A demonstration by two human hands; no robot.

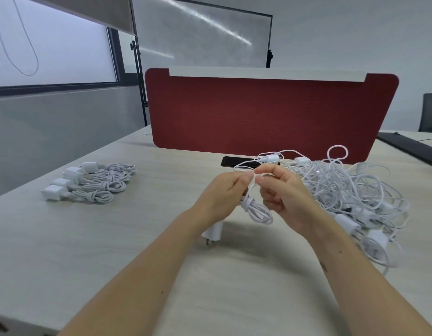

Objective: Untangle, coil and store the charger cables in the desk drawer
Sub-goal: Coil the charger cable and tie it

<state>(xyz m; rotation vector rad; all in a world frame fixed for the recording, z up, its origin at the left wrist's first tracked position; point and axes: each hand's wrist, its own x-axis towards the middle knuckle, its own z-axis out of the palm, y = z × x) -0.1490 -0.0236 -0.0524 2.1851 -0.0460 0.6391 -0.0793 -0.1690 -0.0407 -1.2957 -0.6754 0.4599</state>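
left hand (224, 192) and right hand (285, 200) both pinched a smooth white cable (257, 210), fingers curled, its oval coil hanging long-ways, slanting down-right

Red divider (270, 112) (felt), whiteboard (202, 37) behind

Bare left forearm (142, 270) and bare right forearm (355, 275) (small dark specks on both)
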